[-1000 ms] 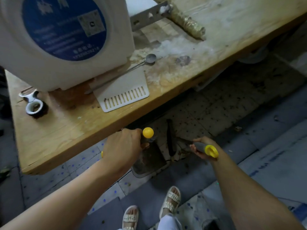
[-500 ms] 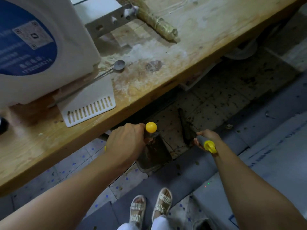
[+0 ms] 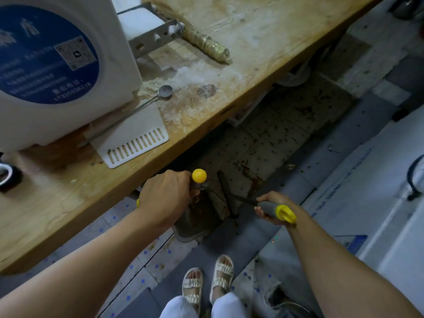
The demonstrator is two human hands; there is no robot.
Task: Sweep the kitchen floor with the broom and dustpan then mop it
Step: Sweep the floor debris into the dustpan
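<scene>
1. On the floor just off the worktop's front edge: dustpan, dirty, pan mouth facing the broom.
2. Left hand curled tight round the dustpan's upright handle, yellow knob showing above the fingers.
3. Right hand wrapped round the broom grip, grey with a yellow end cap; long axis runs from the hand toward the worktop edge, dark head just beside the pan.
4. Sandalled feet near, below.
</scene>
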